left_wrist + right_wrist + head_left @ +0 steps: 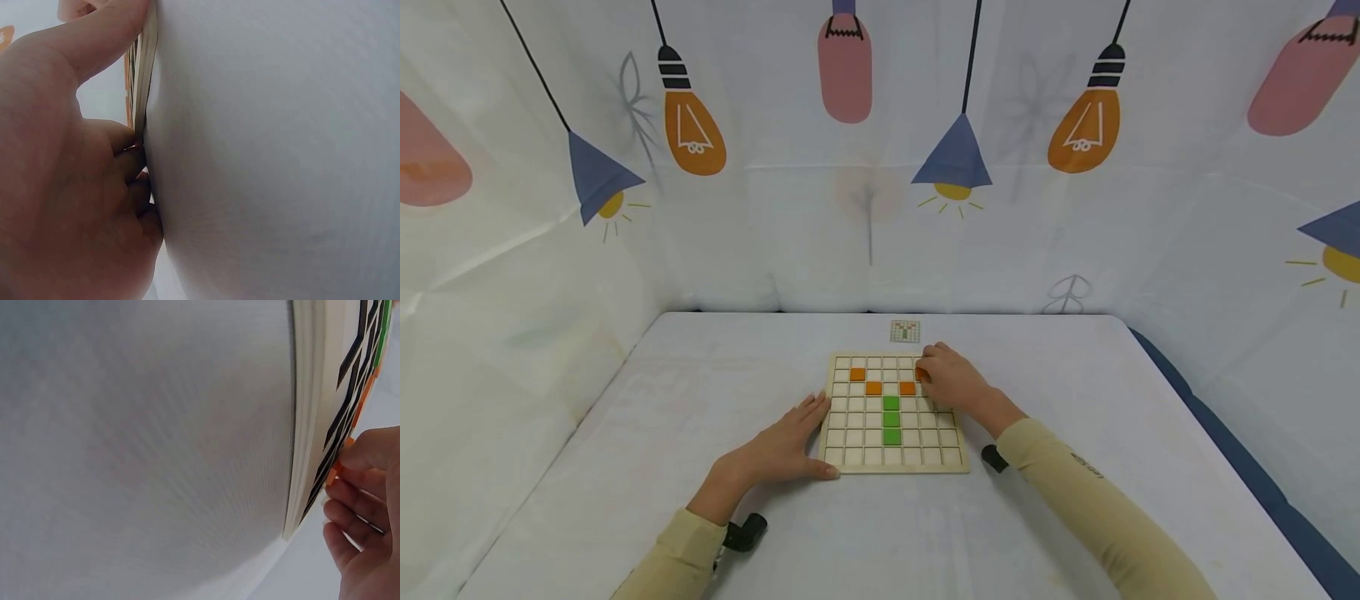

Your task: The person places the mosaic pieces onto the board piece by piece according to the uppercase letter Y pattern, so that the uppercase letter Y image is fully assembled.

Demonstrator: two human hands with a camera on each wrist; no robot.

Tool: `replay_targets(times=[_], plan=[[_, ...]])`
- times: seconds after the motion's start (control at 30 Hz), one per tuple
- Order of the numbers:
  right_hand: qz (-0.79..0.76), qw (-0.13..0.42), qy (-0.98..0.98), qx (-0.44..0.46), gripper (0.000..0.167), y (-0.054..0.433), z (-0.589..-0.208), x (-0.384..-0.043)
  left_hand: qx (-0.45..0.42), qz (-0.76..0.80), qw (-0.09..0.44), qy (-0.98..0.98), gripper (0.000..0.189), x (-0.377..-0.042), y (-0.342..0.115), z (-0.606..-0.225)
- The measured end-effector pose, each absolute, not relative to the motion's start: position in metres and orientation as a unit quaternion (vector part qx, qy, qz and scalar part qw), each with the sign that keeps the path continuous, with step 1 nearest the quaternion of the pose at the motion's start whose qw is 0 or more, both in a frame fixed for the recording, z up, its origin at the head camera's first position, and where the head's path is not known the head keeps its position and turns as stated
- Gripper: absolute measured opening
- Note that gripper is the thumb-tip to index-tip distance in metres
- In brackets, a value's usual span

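Note:
A wooden grid board (956,450) lies flat on the white table, with several orange and green square tiles in its cells. Three green tiles (891,420) form a column in the middle. Orange tiles (873,388) sit on slanting lines above them. My left hand (778,446) rests along the board's left side, fingers extended, thumb at the near left corner. At the far right part of the grid, my right hand (953,377) pinches an orange tile (334,472) between thumb and fingertips, right at the board's surface. Most of that tile is hidden by the fingers in the head view.
Just beyond the board lies a small pattern card (905,331) showing a grid with a coloured figure. The white table (715,375) reaches back to a printed white curtain (760,233) with lamp and bulb drawings. Black wrist cameras (746,532) hang under both forearms.

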State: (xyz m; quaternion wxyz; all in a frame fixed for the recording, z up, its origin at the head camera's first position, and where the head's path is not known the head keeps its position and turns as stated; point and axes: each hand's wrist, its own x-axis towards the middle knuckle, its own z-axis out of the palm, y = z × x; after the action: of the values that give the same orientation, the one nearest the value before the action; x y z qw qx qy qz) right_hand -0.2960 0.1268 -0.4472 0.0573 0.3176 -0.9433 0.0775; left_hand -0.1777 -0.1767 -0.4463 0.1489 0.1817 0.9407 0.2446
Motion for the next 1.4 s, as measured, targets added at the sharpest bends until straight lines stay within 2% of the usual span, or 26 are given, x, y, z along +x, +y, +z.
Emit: replay_targets(times=[0.37,0.67,0.97,1.4], plan=[[0.086,0.027,-0.952,0.293,0.020,0.124,-0.444,-0.296,0.180,0.237,0.151,0.943,0.113,-0.177,-0.178,-0.446],[0.095,0.037,-0.946,0.306,0.020,0.126,-0.448,-0.298,0.182,0.242,0.151,0.941,0.115,-0.178,-0.180,-0.448],[0.115,0.016,-0.949,0.292,0.027,0.134,-0.445,-0.292,0.183,0.235,0.156,0.942,0.114,-0.180,-0.176,-0.449],[0.109,0.039,-0.939,0.324,0.021,0.148,-0.444,-0.284,0.178,0.232,0.155,0.944,0.115,-0.182,-0.178,-0.451]])
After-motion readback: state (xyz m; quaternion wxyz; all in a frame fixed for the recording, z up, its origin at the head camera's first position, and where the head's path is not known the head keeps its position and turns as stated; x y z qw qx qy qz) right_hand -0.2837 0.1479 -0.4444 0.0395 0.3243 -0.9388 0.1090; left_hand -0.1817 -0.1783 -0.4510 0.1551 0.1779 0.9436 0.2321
